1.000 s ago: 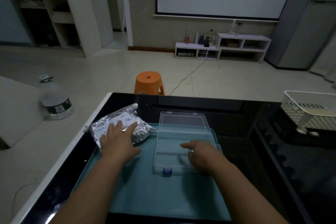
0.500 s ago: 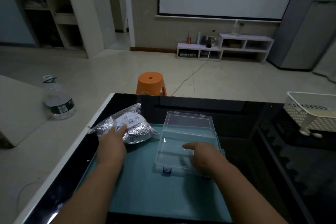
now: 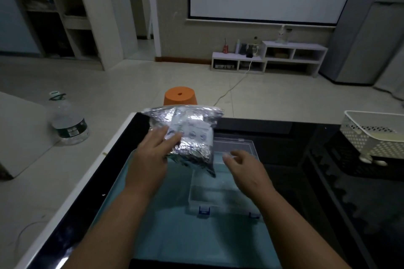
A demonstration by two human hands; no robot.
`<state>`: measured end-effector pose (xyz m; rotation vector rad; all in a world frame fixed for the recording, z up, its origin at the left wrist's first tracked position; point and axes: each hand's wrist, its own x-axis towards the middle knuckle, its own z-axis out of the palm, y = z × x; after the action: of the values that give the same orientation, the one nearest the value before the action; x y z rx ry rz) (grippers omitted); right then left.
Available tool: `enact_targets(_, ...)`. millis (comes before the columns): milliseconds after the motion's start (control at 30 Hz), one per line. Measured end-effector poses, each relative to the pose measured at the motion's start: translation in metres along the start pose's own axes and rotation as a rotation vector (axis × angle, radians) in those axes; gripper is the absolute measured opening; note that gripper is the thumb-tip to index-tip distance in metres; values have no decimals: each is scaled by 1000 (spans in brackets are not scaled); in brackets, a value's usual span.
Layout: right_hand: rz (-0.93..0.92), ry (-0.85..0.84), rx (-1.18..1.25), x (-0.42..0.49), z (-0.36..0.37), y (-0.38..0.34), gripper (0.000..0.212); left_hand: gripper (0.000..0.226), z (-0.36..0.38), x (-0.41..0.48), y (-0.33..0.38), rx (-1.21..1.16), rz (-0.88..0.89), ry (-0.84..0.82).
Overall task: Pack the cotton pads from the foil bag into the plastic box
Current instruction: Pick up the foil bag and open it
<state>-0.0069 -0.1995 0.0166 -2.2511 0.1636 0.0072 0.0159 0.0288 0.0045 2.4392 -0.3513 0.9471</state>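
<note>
My left hand (image 3: 150,155) grips the crinkled silver foil bag (image 3: 190,135) and holds it up in the air, above the far left part of the clear plastic box (image 3: 220,192). The bag bears a white label with small round icons. The box lies open on the teal mat (image 3: 175,229), its lid folded back away from me and two blue clasps at its near edge. My right hand (image 3: 244,168) hovers over the box just right of the bag, fingers loosely spread, touching nothing. No cotton pads are visible.
The mat lies on a black glass table (image 3: 306,159) with a white left edge. A white perforated basket (image 3: 376,135) stands at the right. On the floor beyond are an orange stool (image 3: 180,96) and a large water bottle (image 3: 67,122).
My left hand has lifted the foil bag off the mat and carried it right, over the box. My right hand has come off the box and risen.
</note>
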Motion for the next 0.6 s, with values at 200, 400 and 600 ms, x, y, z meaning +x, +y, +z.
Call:
enact_targets(200,255,-185,799,5,3,4,64,79,13,-12,15,-193,91,-186)
enact_targets(400,256,10,810,9,0,11,53,103,7,-13,23,-264,-82,-419)
enact_targets(600,203,-27,758,5,-5,6,48,74,0,7,21,-844,-624,-246)
